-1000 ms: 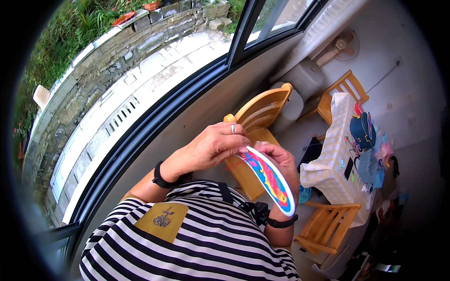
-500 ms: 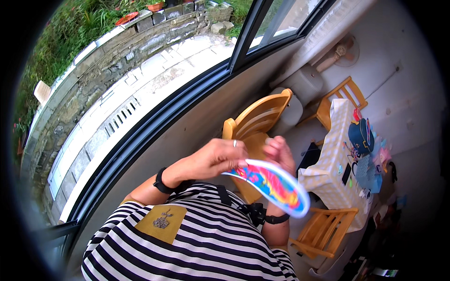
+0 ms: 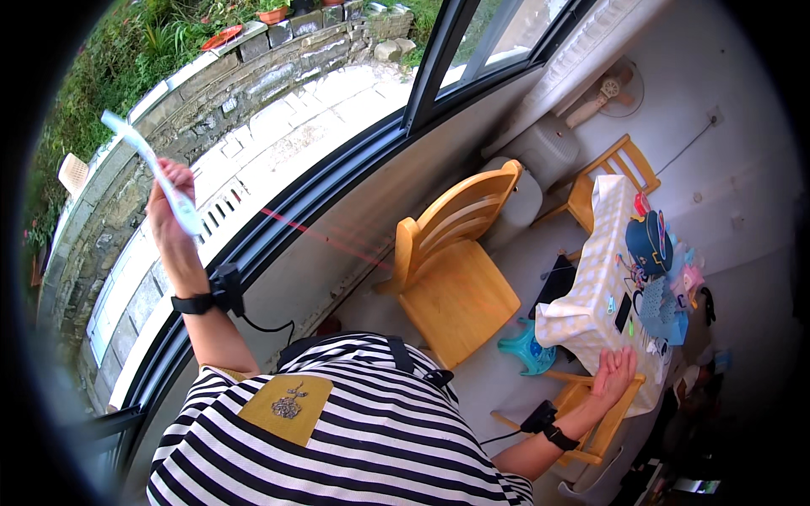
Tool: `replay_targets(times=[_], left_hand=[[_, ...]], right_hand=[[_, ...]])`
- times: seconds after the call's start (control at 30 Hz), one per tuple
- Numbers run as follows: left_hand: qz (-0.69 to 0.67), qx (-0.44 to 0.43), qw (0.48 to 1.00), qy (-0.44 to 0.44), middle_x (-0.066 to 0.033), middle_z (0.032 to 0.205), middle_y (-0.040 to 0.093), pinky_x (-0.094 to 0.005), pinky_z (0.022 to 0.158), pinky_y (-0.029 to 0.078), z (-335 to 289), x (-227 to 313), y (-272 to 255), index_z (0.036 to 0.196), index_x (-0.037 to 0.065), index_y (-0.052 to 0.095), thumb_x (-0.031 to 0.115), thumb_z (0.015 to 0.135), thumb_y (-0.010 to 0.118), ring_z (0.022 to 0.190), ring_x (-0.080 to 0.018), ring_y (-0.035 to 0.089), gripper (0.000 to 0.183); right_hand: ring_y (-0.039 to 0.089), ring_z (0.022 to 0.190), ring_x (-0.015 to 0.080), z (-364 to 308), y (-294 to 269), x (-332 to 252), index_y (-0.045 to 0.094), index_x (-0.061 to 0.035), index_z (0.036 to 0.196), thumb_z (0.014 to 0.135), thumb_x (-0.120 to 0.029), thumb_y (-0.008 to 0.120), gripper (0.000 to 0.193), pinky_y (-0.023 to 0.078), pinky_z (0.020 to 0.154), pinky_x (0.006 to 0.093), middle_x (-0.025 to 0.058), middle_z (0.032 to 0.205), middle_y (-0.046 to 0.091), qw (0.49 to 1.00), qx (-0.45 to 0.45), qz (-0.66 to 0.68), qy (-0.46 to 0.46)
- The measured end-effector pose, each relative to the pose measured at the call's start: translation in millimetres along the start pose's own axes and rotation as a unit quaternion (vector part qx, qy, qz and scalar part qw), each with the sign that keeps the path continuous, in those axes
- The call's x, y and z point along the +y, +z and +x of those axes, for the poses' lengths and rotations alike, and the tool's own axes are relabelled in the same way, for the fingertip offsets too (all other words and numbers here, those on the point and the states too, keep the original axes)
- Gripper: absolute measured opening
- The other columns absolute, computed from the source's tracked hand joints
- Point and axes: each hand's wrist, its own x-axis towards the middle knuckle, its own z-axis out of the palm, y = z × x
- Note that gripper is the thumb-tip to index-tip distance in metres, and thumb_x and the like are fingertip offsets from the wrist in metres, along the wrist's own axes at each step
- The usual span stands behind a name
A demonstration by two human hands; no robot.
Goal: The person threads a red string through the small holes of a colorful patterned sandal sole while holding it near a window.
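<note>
Raised far out to the left, my left hand [image 3: 166, 211] is closed around a thin insole [image 3: 137, 142]. It is tilted nearly edge-on, so only a pale, curved side shows. A blurred red thread [image 3: 308, 230] crosses the middle, in line with both my hands, though its ends cannot be made out. Out to the right, my right hand [image 3: 614, 377] hovers near the table's corner with its fingers curled together. What those fingers pinch is too small to tell. Black bands with small devices and cords circle both my wrists.
A wooden chair [image 3: 460, 291] stands in front of me, with a turquoise stool [image 3: 527, 347] beyond. The checked tablecloth [image 3: 582, 312] carries a dark blue bag [image 3: 650, 242] and blue baskets [image 3: 662, 312]. Another chair [image 3: 591, 443] is under my right forearm. A window frame [image 3: 337, 177] runs along the left.
My hands have swung far apart from the middle. The left now carries the insole up and left, its colourful face turned away; the right has moved right. A red thread shows between them.
</note>
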Motion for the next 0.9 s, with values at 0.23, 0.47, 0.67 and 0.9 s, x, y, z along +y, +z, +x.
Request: replay_targets(times=[0.23, 0.47, 0.67, 0.9], left_hand=[[-0.298, -0.052, 0.878, -0.372, -0.0047, 0.088, 0.054, -0.0297, 0.077, 0.045, -50.4, -101.0, 44.3, 0.113, 0.003, 0.049, 0.015, 0.091, 0.053, 0.078, -0.0147, 0.055, 0.025], [-0.210, -0.126, 0.745, -0.621, -0.0042, 0.070, 0.045, -0.0245, 0.046, 0.032, -113.7, -200.9, 97.7, 0.096, -0.002, 0.050, 0.027, 0.096, 0.040, 0.048, -0.0099, 0.040, 0.030], [-0.218, -0.173, 0.700, -0.658, -0.0061, 0.072, 0.047, -0.0242, 0.047, 0.032, -133.6, -214.2, 105.4, 0.098, -0.004, 0.050, 0.025, 0.097, 0.037, 0.049, -0.0105, 0.041, 0.032], [-0.226, -0.190, 0.697, -0.653, -0.0061, 0.073, 0.047, -0.0227, 0.046, 0.031, -140.5, -210.1, 114.3, 0.097, -0.003, 0.049, 0.024, 0.097, 0.037, 0.049, -0.0096, 0.041, 0.030]], right_hand=[[0.038, 0.052, 0.0088, -15.2, 99.5, 44.7, 0.046, -0.0008, 0.106, 0.098, -0.012, 0.042, 0.014, 0.057, 0.058, 0.0309, 0.0018, 0.066, 0.042, 0.946, 0.043, -0.256, -0.194], [0.055, 0.054, 0.0142, -108.2, 253.2, 43.8, 0.057, 0.0003, 0.107, 0.091, 0.000, 0.048, 0.017, 0.050, 0.055, 0.0268, 0.0064, 0.068, 0.056, 0.891, -0.249, -0.306, -0.225], [0.064, 0.065, 0.0284, -128.1, 293.8, 47.8, 0.062, 0.0038, 0.102, 0.082, 0.007, 0.057, 0.021, 0.050, 0.058, 0.0317, 0.0169, 0.079, 0.063, 0.812, -0.322, -0.329, -0.359], [0.067, 0.074, 0.0278, -133.4, 295.2, 42.8, 0.064, 0.0039, 0.098, 0.082, 0.007, 0.057, 0.018, 0.051, 0.064, 0.0309, 0.0169, 0.086, 0.067, 0.803, -0.332, -0.356, -0.343]])
